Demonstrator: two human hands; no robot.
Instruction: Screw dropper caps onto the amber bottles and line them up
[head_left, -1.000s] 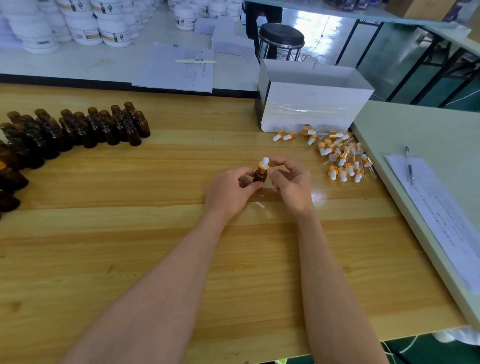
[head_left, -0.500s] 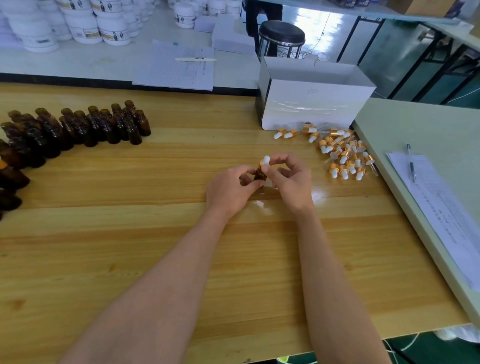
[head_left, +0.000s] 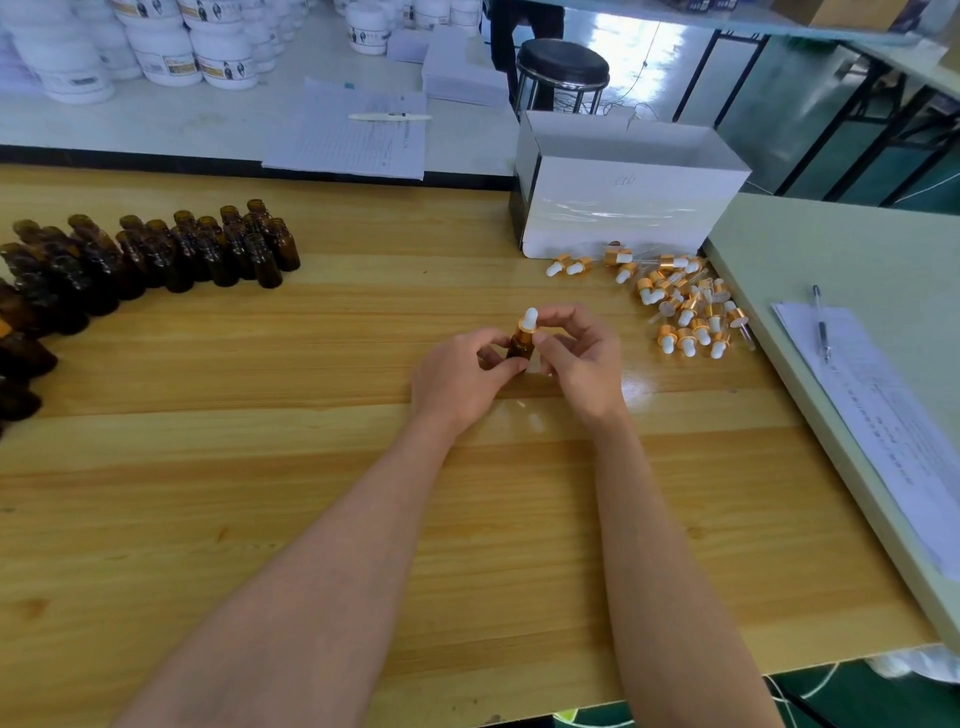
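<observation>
1. Bottles, uncapped (head_left: 156, 254): clustered upright at the wooden table's (head_left: 260, 493) far left edge; bare tabletop lay between them and the hands.
2. Left hand (head_left: 460, 382): fingers closed on the amber bottle (head_left: 519, 347), held upright above mid-table.
3. Right hand (head_left: 582, 358): fingertips pinched the dropper cap (head_left: 528, 323) seated on that bottle.
4. Loose caps (head_left: 680, 306): heaped right, before the white box (head_left: 623, 208).

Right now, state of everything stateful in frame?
Amber bottle: upright, held by left hand.
Dropper cap: on the bottle neck, right hand fingers at it.
Bottle cluster: upright, uncapped.
Loose dropper caps: lying in a pile.
White box: open.
Pen: lying on papers.
</observation>
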